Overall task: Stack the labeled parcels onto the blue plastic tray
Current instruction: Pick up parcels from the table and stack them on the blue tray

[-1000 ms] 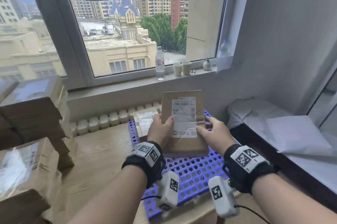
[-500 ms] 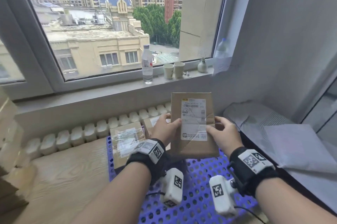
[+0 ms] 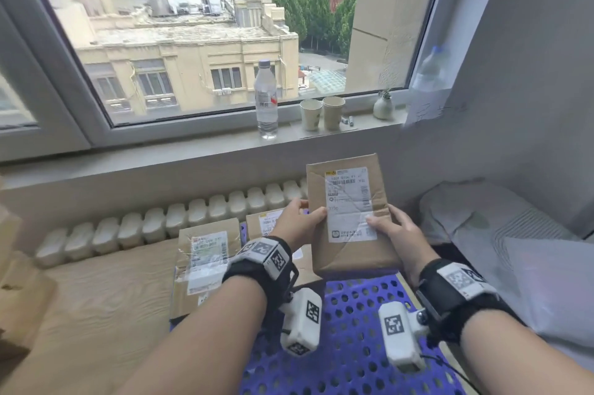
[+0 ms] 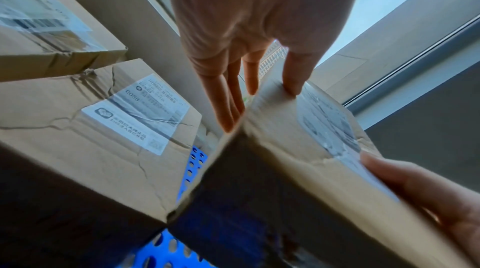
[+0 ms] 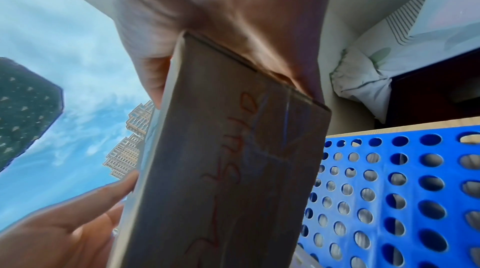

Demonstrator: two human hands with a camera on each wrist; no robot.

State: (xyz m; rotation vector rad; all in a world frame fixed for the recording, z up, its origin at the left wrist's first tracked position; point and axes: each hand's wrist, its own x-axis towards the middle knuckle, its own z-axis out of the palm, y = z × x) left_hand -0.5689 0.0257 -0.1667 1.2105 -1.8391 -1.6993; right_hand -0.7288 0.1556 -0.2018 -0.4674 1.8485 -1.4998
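Counter: pale wood-grain surface below the window; carries the tray and parcels.
Blue plastic tray: perforated with round holes; lies flat on the counter, under both forearms.
Held parcel: brown cardboard, white shipping label facing the person; raised nearly upright above the far part of the tray; red handwriting on its rear face in the right wrist view.
Near parcel: brown, labelled; lies flat at the tray's left edge, beside the left wrist.
Far parcel: brown, labelled; lies behind the near parcel, partly hidden by the left hand.
Left hand: clamped on the held parcel's left edge, thumb on the label face, fingers behind.
Right hand: clamped on the parcel's right edge, thumb on the label's lower corner, fingers behind.
Water bottle: clear, upright on the window sill.
Two paper cups: upright, side by side, right of the bottle.
Small vase: pale, on the sill right of the cups.
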